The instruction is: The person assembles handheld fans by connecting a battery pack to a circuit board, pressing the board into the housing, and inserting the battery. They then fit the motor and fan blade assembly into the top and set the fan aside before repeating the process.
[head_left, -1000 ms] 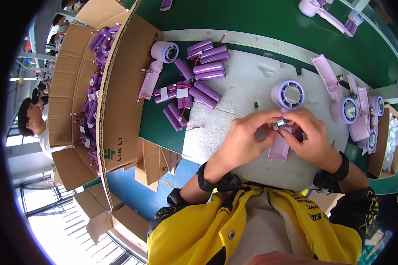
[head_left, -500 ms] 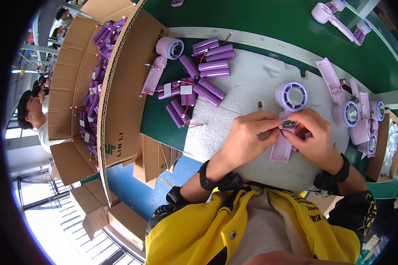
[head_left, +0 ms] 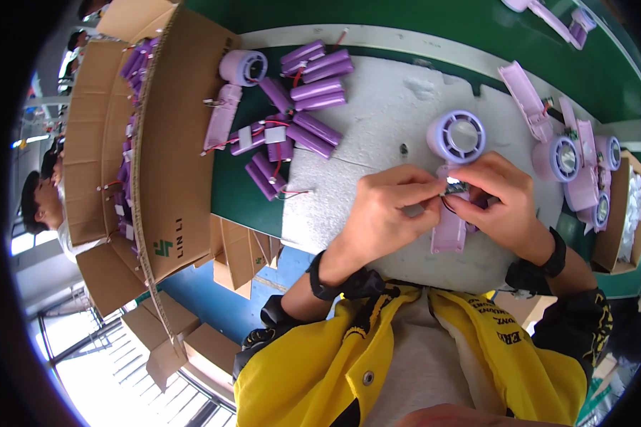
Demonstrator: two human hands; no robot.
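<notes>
A small green circuit board (head_left: 454, 186) is pinched between the fingertips of my left hand (head_left: 395, 210) and my right hand (head_left: 498, 203). Both hands are closed on it, over the pink handle shell (head_left: 449, 235) of a handheld fan. That fan's round lilac head (head_left: 457, 136) lies just beyond my fingers, on a white foam sheet (head_left: 377, 92). My fingers hide part of the board and the upper handle. A thin dark wire shows by the right fingertips.
Purple battery packs (head_left: 317, 132) with red wires lie at the left beside another fan (head_left: 243, 67). A tall cardboard box (head_left: 181, 142) of batteries stands further left. Several fan parts (head_left: 555, 158) and a small carton (head_left: 609, 249) of white pieces sit at the right. A person (head_left: 46, 206) is beyond the box.
The view has shifted, so most of the scene sits further left and higher. Both hands keep the circuit board over the handle, with only slight finger movement.
</notes>
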